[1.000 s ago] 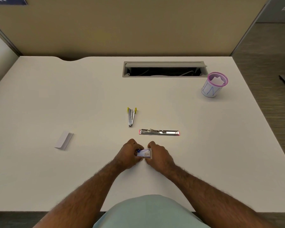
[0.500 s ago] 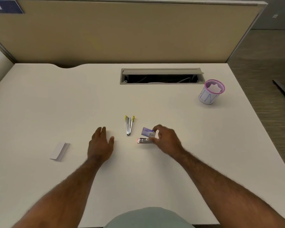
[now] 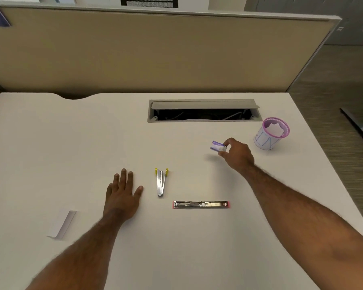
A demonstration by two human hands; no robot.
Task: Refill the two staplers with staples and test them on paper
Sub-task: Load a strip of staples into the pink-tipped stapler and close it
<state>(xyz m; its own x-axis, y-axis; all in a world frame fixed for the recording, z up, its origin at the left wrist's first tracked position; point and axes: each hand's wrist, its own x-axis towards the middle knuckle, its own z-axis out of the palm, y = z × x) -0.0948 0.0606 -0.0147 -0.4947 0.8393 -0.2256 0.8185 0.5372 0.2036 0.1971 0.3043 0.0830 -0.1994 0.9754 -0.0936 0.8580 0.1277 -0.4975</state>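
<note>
A small yellow-tipped stapler [image 3: 161, 182] lies in the middle of the white desk [image 3: 50, 143], hinged partly apart in a narrow V. A pink-ended stapler [image 3: 201, 204] lies fully unfolded flat, lengthwise, just right of it and nearer to me. My right hand [image 3: 237, 154] holds a small purple-and-white staple box [image 3: 218, 146] above the desk, far right of the staplers. My left hand [image 3: 123, 195] rests flat on the desk, fingers spread, just left of the yellow stapler. A folded slip of white paper [image 3: 62, 225] lies at the near left.
A pink-rimmed mesh cup [image 3: 270, 133] with paper inside stands at the far right, close to my right hand. An open cable slot [image 3: 203, 110] is sunk into the desk's far middle. A tan partition [image 3: 155, 53] closes the back edge.
My right hand has carried the staple box from near the staplers out to the far right, towards the cup. My left hand let go of the box and settled flat on the desk.
</note>
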